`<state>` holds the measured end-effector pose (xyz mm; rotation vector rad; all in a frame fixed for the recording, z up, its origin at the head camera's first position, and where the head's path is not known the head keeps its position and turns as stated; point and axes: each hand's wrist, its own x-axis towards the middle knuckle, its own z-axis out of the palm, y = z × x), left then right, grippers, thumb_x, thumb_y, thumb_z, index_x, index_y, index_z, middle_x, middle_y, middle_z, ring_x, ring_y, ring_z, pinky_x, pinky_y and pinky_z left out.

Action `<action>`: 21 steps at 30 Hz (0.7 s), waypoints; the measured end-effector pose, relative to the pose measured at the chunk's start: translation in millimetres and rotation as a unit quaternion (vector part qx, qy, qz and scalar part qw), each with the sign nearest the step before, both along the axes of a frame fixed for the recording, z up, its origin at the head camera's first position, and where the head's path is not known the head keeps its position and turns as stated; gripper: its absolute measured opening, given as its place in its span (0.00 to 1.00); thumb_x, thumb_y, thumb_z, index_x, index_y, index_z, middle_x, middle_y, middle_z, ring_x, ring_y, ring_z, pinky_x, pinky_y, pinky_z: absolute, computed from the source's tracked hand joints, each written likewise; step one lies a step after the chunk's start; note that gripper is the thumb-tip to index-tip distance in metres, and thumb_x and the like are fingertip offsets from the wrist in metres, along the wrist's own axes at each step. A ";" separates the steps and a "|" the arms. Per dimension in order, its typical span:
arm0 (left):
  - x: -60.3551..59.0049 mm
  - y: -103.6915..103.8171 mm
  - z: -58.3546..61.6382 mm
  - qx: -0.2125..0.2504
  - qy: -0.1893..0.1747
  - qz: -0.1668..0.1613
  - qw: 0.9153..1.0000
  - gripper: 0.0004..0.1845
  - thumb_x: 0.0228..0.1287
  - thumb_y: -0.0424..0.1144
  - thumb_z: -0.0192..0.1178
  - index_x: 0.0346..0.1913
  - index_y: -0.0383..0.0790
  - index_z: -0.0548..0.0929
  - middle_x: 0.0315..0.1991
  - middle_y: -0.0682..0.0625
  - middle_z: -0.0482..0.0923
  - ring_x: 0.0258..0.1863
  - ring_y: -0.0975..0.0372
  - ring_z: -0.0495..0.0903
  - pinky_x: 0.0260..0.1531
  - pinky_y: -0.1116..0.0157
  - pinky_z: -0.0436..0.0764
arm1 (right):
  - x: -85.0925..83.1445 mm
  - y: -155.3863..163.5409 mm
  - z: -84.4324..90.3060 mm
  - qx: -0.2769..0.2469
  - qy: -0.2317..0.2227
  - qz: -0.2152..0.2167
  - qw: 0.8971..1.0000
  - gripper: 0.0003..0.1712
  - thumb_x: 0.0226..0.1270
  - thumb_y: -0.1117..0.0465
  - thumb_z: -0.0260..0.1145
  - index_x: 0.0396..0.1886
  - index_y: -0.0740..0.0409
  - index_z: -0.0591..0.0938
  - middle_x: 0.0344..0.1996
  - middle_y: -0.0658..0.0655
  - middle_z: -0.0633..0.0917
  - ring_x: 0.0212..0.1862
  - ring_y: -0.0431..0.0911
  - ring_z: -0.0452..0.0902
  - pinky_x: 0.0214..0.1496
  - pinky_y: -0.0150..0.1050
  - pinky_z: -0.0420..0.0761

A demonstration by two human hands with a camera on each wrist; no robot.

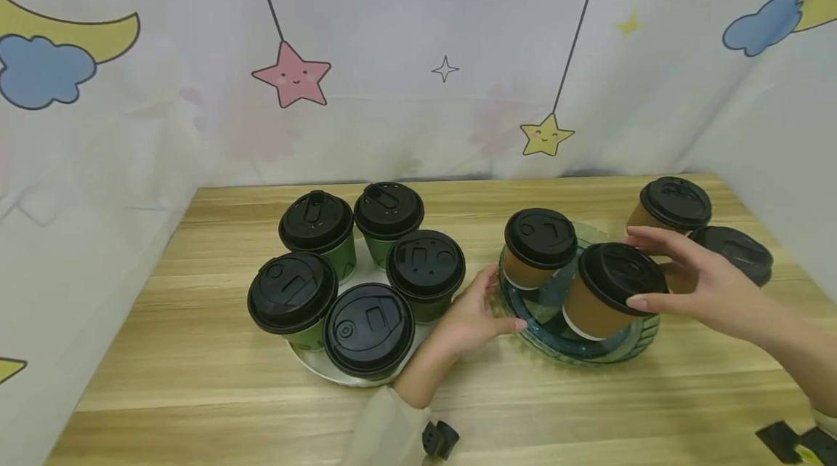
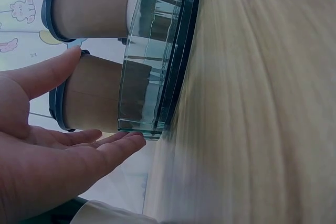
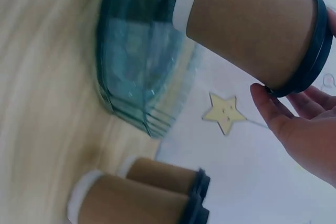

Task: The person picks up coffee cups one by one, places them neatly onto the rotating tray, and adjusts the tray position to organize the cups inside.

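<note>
**Hands at the blue glass dish**

The left hand (image 1: 472, 315), fingers straight and loosely spread, touches the rim of the blue glass dish (image 1: 591, 350) on the wooden table (image 1: 196, 371). The right hand (image 1: 693, 278), fingers spread, touches the black lid of the near brown cup (image 1: 607, 290), which stands tilted in the dish. A second brown cup (image 1: 538, 246) stands behind it; five green cups (image 1: 366, 273) crowd a white plate (image 1: 314, 368) to the left
</note>
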<state>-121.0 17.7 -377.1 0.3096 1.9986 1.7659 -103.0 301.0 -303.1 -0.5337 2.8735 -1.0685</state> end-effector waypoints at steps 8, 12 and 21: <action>-0.5 0.5 -1.0 -0.005 0.007 -0.001 1.000 0.45 0.51 0.29 0.66 0.69 0.35 0.51 0.66 0.40 0.56 0.65 0.50 0.56 0.61 0.53 0.59 | 8.1 -16.9 -13.8 -0.051 -0.005 0.058 0.997 0.46 0.49 0.69 0.71 0.68 0.52 0.60 0.60 0.40 0.67 0.57 0.27 0.60 0.50 0.17 0.63; -0.9 0.7 -0.8 -0.010 0.008 0.000 1.000 0.46 0.50 0.29 0.67 0.69 0.35 0.51 0.66 0.41 0.57 0.65 0.50 0.57 0.61 0.54 0.60 | 11.0 -25.6 -17.0 -0.054 0.006 0.063 0.997 0.47 0.47 0.69 0.73 0.67 0.54 0.61 0.60 0.39 0.67 0.57 0.26 0.61 0.51 0.17 0.63; -0.8 -0.1 0.7 -0.011 0.011 -0.001 1.000 0.45 0.51 0.29 0.67 0.69 0.35 0.52 0.66 0.41 0.57 0.64 0.50 0.57 0.62 0.55 0.59 | 14.8 -34.4 -20.8 -0.052 0.025 0.064 0.996 0.49 0.44 0.69 0.74 0.67 0.55 0.62 0.60 0.45 0.69 0.57 0.26 0.61 0.51 0.18 0.63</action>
